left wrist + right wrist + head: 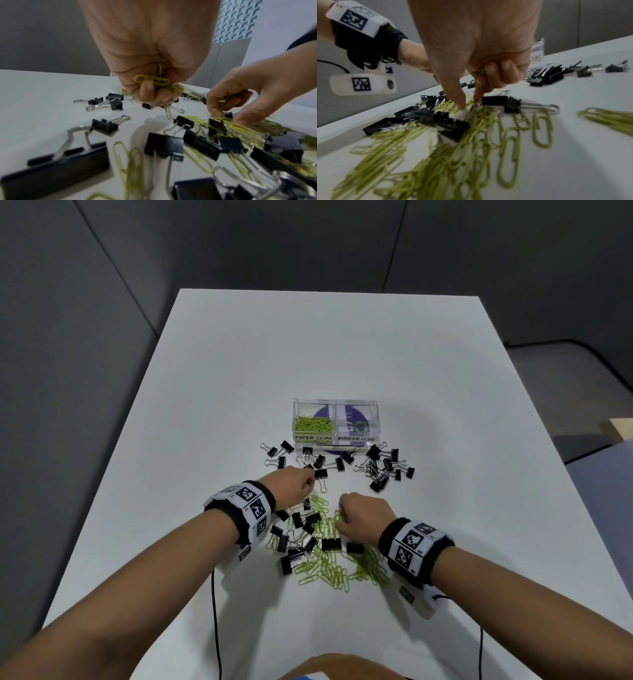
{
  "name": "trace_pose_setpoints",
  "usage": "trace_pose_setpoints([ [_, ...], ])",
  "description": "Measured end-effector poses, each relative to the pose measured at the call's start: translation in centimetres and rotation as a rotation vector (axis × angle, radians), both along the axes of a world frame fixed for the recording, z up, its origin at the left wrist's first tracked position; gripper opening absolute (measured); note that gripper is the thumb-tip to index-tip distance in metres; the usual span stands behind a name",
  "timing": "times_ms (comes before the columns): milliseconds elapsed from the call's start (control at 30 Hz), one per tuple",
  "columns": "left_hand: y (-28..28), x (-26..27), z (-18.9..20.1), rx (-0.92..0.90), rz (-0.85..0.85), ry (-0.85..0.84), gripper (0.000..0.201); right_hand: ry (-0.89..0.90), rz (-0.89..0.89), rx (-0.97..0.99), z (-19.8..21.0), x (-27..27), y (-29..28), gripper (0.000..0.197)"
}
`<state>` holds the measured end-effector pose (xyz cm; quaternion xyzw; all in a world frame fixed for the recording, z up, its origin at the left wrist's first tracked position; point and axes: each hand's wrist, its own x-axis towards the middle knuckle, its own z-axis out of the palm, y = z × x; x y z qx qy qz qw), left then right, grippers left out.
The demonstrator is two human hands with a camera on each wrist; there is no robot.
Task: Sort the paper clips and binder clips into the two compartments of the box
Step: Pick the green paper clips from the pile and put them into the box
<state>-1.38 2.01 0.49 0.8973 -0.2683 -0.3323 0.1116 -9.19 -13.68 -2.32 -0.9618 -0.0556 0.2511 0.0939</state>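
Gathering paper clips [329,568] from the lower-centre heap.
Left hand [150,75] fists a bunch; right hand [479,75] pinches more — best avoid binder clips [331,543].

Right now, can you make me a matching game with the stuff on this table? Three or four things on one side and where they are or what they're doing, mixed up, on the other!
Things:
1. left hand
2. right hand
3. "PAPER CLIPS" compartment
4. "BINDER CLIPS" compartment

States:
A. no clips visible inside
B. thumb and forefinger reach into the mixed pile
C. holds green paper clips
D. grips a bunch of green paper clips

Pairs: 1-D, 2-B, 3-C, 4-A
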Motion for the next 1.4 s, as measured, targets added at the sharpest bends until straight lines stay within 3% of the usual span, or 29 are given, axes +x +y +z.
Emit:
trace_pose_setpoints([
  [167,0.4,0.0,0.1,-0.016,0.027,-0.012,0.019,0.018,0.028,0.004,-0.1,0.2,0.2,0.014],
  [300,0.7,0.1,-0.1,-0.019,0.048,-0.004,0.021,0.045,0.094,0.023,0.8,0.8,-0.3,0.015],
  [433,1.3,1.1,-0.5,-0.023,0.072,0.016,0.026,0.062,-0.007,0.178,2.4,2.7,-1.1,0.017],
  [567,1.5,2.2,0.3,-0.110,0.113,-0.067,0.027,0.019,-0.075,0.270,4.4,6.2,-1.9,0.015],
  [800,2.9,5.4,1.5,-0.196,0.126,-0.164,0.030,-0.188,-0.111,0.225,6.1,14.3,-0.5,0.018],
  [933,3.2,6.4,1.6,-0.201,0.121,-0.180,0.030,-0.179,-0.017,0.114,4.9,16.3,1.3,0.019],
  [1067,2.9,6.8,1.5,-0.209,0.103,-0.187,0.029,-0.215,-0.035,0.190,4.8,15.8,1.3,0.028],
  [1200,0.9,8.2,2.2,-0.242,0.110,-0.242,0.030,-0.326,-0.058,0.271,5.0,12.5,-0.7,0.023],
  [1400,-4.2,10.7,2.2,-0.158,-0.005,-0.257,0.030,-0.232,0.042,0.178,3.1,5.7,-3.4,0.021],
])
